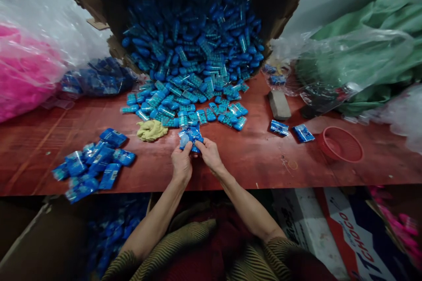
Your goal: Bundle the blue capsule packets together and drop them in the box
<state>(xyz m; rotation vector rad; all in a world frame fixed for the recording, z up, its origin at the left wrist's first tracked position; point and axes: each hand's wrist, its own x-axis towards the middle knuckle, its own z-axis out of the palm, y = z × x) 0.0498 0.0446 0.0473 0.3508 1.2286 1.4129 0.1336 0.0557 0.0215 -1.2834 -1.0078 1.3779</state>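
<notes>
My left hand (pixel 182 161) and my right hand (pixel 210 155) meet over the middle of the table. Both pinch a shiny blue plastic packet (pixel 190 135) between thumbs and fingers; what is inside it I cannot make out. Just beyond it, small clear containers with blue ends and blue-green beads (pixel 194 92) spill from a big torn cardboard box (pixel 280 13). A crumpled yellow cloth (pixel 150 130) lies beside the packet, left of my hands. Further left is a loose pile of printed blue packets (pixel 99 158) reaching the table's front edge.
To the right are a grey block (pixel 279 104), two blue packages (pixel 303 133) and a red plastic basket (pixel 341 145). Bags with pink (pixel 26 70) and green contents (pixel 362 48) flank the red table (pixel 231 175). An open carton of blue items (pixel 115 232) stands below, left.
</notes>
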